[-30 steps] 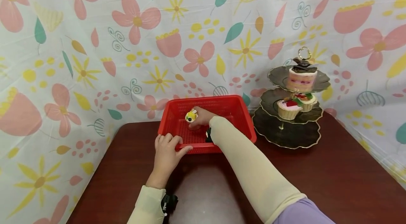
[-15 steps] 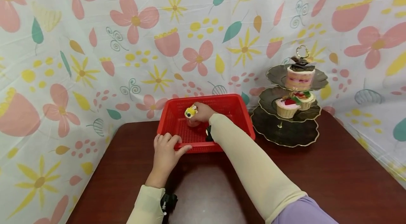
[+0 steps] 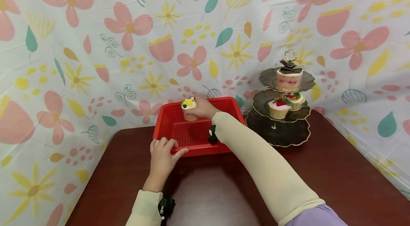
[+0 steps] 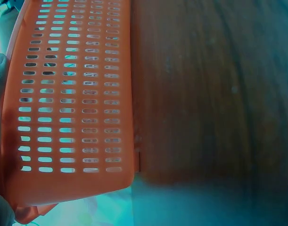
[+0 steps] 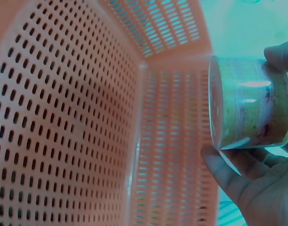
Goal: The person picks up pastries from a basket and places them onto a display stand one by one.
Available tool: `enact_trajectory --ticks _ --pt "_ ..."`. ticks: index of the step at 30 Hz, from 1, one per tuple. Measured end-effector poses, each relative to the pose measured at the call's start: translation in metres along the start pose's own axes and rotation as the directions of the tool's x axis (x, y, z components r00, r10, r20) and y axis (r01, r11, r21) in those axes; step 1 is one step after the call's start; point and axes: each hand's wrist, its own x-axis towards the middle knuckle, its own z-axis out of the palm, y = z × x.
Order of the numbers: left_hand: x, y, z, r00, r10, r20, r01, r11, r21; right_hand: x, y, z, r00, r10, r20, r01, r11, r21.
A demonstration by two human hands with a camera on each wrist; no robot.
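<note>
My right hand (image 3: 203, 107) grips a small round layered cake (image 3: 189, 104) with yellow fruit and a dark berry on its white top. In the right wrist view the cake (image 5: 250, 103) has clear smooth sides, with fingers below it and another fingertip above. It is held up off the floor of a red plastic basket (image 3: 192, 152), near the far wall. At the basket's near left corner my left hand (image 3: 162, 156) holds the rim, fingers over the edge and thumb along the front. The left wrist view shows the basket's slotted outer wall (image 4: 68, 103).
Right of the basket stands a three-tier dark stand (image 3: 278, 126) with gold edges. Its top tier bears a layered cake (image 3: 289, 80) with chocolate pieces; two cupcakes (image 3: 279, 109) sit on the middle tier. Behind the brown table (image 3: 320, 169) hangs a flowered cloth (image 3: 205, 23).
My right hand has lifted the cake from the basket floor, up and slightly toward the far wall. My left hand stays on the rim. The head view has shifted slightly.
</note>
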Motion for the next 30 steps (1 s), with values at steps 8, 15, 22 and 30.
enact_trajectory --ticks 8,15,22,30 --pt "-0.003 -0.001 -0.002 1.000 0.003 -0.016 -0.003 1.000 -0.001 -0.035 -0.022 -0.020 0.998 0.046 -0.045 -0.047 0.998 -0.029" --pt "-0.001 0.002 -0.004 1.000 0.020 -0.021 -0.020 1.000 -0.012 -0.080 -0.032 -0.048 0.992 0.083 -0.093 -0.089 0.994 -0.057" --pt "-0.001 0.003 -0.003 1.000 0.004 0.001 -0.004 1.000 -0.010 -0.129 -0.026 -0.078 0.991 0.062 -0.115 -0.077 0.988 -0.133" --pt "-0.002 0.002 -0.003 1.000 0.018 -0.019 -0.018 1.000 -0.021 -0.184 -0.007 -0.110 0.991 0.042 -0.128 -0.067 0.978 -0.197"
